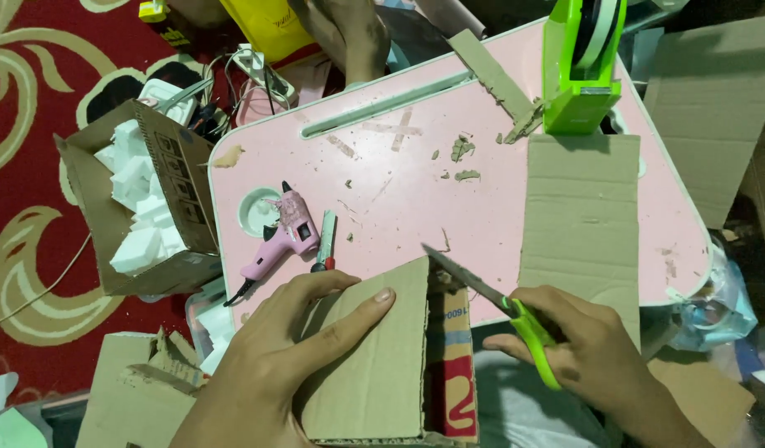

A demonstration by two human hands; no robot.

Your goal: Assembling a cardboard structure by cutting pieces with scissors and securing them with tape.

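Observation:
My left hand (287,348) grips a folded brown cardboard piece (382,365) at the near edge of the pink table (415,191), thumb on its top face. My right hand (586,357) holds green-handled scissors (503,303), blades pointing up-left with the tip at the cardboard's top right corner. A flat rectangular cardboard sheet (581,220) lies on the table just beyond my right hand.
A pink glue gun (287,236) and a small cutter (324,242) lie left of centre. A green tape dispenser (581,66) and a cardboard strip (492,73) sit at the back. A box of white foam (141,207) stands on the red carpet. Another person's arm (349,33) shows at the top.

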